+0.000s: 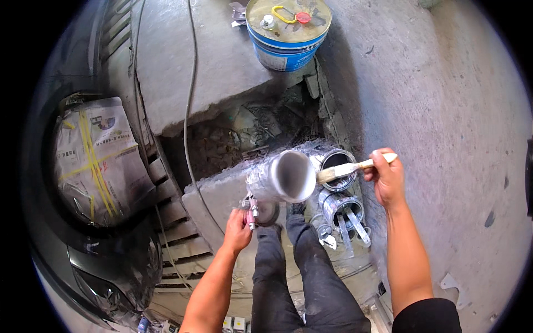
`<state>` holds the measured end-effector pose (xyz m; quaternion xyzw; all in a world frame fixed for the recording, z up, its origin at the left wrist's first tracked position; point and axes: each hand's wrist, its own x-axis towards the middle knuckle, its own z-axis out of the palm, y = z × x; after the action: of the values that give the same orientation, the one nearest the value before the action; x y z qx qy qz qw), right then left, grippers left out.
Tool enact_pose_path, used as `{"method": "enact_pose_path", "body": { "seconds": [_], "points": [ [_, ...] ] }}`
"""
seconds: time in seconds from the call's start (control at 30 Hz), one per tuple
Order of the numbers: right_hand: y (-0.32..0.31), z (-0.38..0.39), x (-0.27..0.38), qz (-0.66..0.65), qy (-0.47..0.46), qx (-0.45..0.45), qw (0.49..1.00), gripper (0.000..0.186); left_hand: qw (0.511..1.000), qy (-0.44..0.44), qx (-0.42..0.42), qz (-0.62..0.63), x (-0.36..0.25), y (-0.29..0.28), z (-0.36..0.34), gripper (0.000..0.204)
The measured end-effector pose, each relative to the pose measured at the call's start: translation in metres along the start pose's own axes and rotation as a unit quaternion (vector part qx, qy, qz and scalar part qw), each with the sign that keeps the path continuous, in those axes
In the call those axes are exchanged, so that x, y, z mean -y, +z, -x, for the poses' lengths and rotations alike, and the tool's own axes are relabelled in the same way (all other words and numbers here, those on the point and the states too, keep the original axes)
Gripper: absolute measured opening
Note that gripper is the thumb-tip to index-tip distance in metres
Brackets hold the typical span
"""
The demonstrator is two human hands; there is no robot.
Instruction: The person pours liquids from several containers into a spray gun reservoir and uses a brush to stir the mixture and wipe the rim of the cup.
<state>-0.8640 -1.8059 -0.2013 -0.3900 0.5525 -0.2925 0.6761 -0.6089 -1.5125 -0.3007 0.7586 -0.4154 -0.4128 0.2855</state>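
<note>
Closed around a pink-and-silver metal spray gun (251, 214), our left hand (237, 231) sits below the centre of the frame. Above it stands a large grey cylindrical cup (263, 182), apparently fixed to the gun, its open mouth toward us. Our right hand (387, 180), right of centre, pinches a pale-handled paintbrush (348, 168) with cream bristles, which points left across an open metal can with a dark inside (335, 151). The bristle ends lie at the cup's right rim; whether they touch it we cannot tell.

Just below that can, a second open metal can (330, 207) holds clear flat strips (356, 222). At the upper centre stands a blue bucket with a dirty yellowish lid (286, 51).

We judge the step in hand to be brush work at the cup's mouth. Our next move calls for a steady left grip, the cup held level, and light control of the bristles at the rim.
</note>
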Motion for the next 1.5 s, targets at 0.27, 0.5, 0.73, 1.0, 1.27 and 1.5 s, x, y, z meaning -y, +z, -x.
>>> {"method": "enact_pose_path", "body": {
  "seconds": [0.27, 0.5, 0.73, 1.0, 1.27, 1.5],
  "points": [
    [0.098, 0.009, 0.069, 0.347, -0.378, 0.106, 0.852, 0.022, 0.979, -0.045, -0.149, -0.132, -0.015, 0.038, 0.010, 0.019],
    [0.088, 0.048, 0.050, 0.443, -0.480, 0.186, 0.734, 0.026, 0.968, -0.125, -0.152, -0.158, -0.016, 0.048, 0.020, 0.021],
    [0.109, 0.020, 0.038, 0.492, -0.470, 0.202, 0.704, 0.023, 0.967, -0.122, -0.166, -0.152, -0.009, 0.058, 0.020, 0.018],
    [0.111, 0.036, 0.050, 0.448, -0.498, 0.169, 0.723, 0.021, 0.962, -0.142, -0.172, -0.158, -0.002, 0.058, 0.022, 0.020],
    [0.078, 0.057, 0.024, 0.470, -0.473, 0.189, 0.721, 0.024, 0.965, -0.128, -0.179, -0.140, -0.001, 0.053, 0.018, 0.019],
    [0.097, 0.038, 0.023, 0.472, -0.489, 0.195, 0.707, 0.023, 0.970, -0.119, -0.161, -0.139, -0.003, 0.053, 0.010, 0.019]
  ]
}}
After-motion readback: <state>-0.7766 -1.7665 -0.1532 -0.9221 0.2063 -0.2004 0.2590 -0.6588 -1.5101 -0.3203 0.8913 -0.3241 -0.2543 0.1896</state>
